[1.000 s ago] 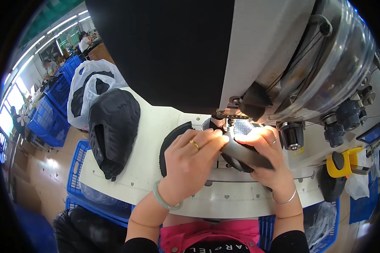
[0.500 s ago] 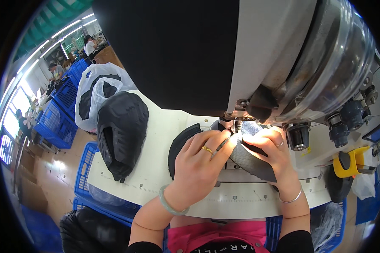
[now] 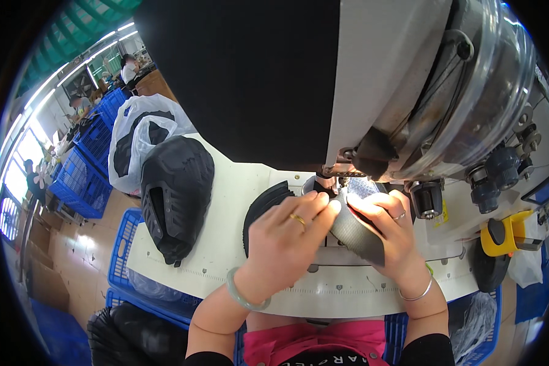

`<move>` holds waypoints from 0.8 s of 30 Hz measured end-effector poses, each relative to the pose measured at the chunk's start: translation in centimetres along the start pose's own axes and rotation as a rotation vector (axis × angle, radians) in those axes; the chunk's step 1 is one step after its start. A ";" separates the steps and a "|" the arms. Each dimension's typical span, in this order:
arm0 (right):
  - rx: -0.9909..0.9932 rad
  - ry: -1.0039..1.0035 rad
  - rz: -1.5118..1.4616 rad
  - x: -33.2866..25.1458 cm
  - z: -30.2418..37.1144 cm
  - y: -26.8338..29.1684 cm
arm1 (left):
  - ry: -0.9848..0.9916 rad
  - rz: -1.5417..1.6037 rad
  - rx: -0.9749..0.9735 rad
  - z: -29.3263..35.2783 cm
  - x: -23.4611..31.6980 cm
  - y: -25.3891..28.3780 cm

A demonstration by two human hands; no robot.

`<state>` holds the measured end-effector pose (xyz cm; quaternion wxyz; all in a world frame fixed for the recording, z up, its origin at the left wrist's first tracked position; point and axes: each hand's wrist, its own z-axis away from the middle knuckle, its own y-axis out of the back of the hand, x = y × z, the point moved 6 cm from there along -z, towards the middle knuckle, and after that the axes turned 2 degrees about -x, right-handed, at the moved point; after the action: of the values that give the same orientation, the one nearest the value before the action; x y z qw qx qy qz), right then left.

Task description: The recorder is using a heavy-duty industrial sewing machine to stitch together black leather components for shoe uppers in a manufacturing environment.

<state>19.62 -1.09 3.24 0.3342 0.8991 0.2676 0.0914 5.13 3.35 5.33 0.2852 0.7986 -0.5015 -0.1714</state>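
Observation:
A grey ribbed shoe-upper piece (image 3: 358,236) lies under the presser foot (image 3: 343,181) of a sewing machine, in bright lamp light. My left hand (image 3: 290,241), slightly blurred, pinches its left edge with fingertips just in front of the foot. On the other side, my right hand (image 3: 396,238) grips the piece, fingers bent over its upper part. The palms hide some of the material. Left of my left hand lies a stack of curved black ribbed pieces (image 3: 257,210), partly covered by the hand.
Black shoe uppers (image 3: 180,195) are stacked at the table's left, by a white plastic bag (image 3: 123,146). The machine head (image 3: 384,73) fills the space above my hands. Blue crates (image 3: 121,250) flank the table (image 3: 226,268). A yellow holder (image 3: 521,230) stands at right.
The grey piece has turned a little, its lower end swinging left and showing more ribbed surface. My left fingers have drawn slightly down from the foot; my right hand has shifted slightly with the piece.

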 end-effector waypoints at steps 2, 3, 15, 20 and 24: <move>-0.001 -0.031 -0.003 -0.3 -0.4 0.2 | 0.132 0.227 0.096 0.1 -1.7 0.1; -0.012 -0.011 0.031 -0.5 -0.7 0.2 | 0.258 0.280 0.042 -0.1 -2.5 -0.1; -0.059 -0.126 -0.087 -0.9 -1.1 0.8 | 0.132 0.048 0.089 1.1 0.3 -0.2; -0.055 -0.056 -0.079 -0.9 -1.0 0.9 | 0.098 0.027 0.061 1.0 0.5 -0.3; -0.033 -0.060 -0.061 -0.6 -0.6 0.5 | 0.070 0.000 0.009 0.8 0.7 -0.3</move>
<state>19.12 -1.40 4.07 0.3594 0.8873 0.2831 0.0585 5.22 2.58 4.58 0.2991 0.8056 -0.4917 -0.1410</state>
